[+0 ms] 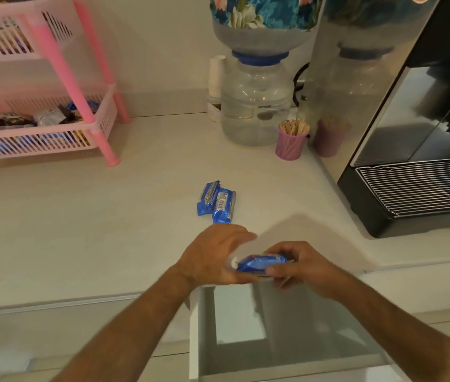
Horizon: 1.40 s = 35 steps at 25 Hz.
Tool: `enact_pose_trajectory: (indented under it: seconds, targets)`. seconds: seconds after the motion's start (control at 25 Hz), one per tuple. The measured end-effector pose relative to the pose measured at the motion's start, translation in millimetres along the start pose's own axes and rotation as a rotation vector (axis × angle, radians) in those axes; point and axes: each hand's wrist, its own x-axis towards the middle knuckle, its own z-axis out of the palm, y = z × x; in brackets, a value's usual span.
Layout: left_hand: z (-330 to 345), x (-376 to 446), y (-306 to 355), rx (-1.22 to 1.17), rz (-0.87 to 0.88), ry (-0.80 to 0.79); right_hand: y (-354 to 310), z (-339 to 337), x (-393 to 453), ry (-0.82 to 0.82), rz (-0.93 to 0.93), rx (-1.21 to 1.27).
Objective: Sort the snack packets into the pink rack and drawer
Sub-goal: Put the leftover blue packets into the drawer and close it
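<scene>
You hold a blue snack packet [262,263] between both hands, right at the counter's front edge and above the open drawer [279,332]. Your right hand [301,267] grips its right end, thumb on the near side and fingers curled over the far side. Your left hand [215,253] cups the packet's left end, fingers spread loosely over it; the motion blur hides whether that hand truly clamps it. Two more blue packets [216,202] lie touching each other on the white counter [80,216], just beyond your left fingertips. The pink rack [39,128] stands well apart at the far left, its lower basket already holding assorted wrapped snacks. The drawer interior looks bare where visible.
</scene>
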Motion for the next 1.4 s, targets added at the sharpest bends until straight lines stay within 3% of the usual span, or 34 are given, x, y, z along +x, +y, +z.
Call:
enact_pose_trajectory:
  seconds: [0.12, 0.2, 0.28, 0.36, 0.48, 0.68, 0.92, 1.04, 1.12, 1.2, 1.28, 1.4]
  targets:
    - [-14, 16, -22, 0.069, -0.331, 0.093, 23, -6, -12, -0.199, 0.124, -0.193]
    - [-15, 34, -39, 0.204, -0.563, 0.003, 42, 0, -10, -0.305, 0.188, -0.466]
    - [-7, 44, -51, 0.32, -0.678, -0.159, 71, 8, 4, -0.318, 0.135, -0.859]
    - [5, 48, -59, 0.42, -0.709, -0.257, 99, 12, 24, -0.246, 0.119, -1.099]
    - [19, 47, -66, 0.48, -0.738, -0.248, 132, 7, 57, -0.172, 0.226, -1.125]
    - [29, 47, -63, 0.535, -0.735, -0.198, 182, 6, 77, -0.102, 0.242, -1.279]
    - [27, 37, -46, 0.448, -0.583, -0.162, 171, 19, 59, -0.196, 0.283, -1.447]
    - [15, 27, -29, 0.175, -0.501, -0.061, 133, 34, 32, -0.088, 0.048, -1.248]
    - [7, 15, -18, -0.085, -0.413, 0.0, 102, 44, 10, 0.069, 0.018, -0.765]
    - [3, -3, -6, -0.148, -0.227, 0.028, 78, 51, -8, 0.16, 0.081, -0.209]
    - [2, -18, 4, -0.131, -0.081, 0.039, 64, 57, -20, 0.106, 0.151, 0.159]
    - [2, -29, 13, -0.114, 0.078, 0.018, 49, 65, -30, 0.048, 0.07, 0.417]
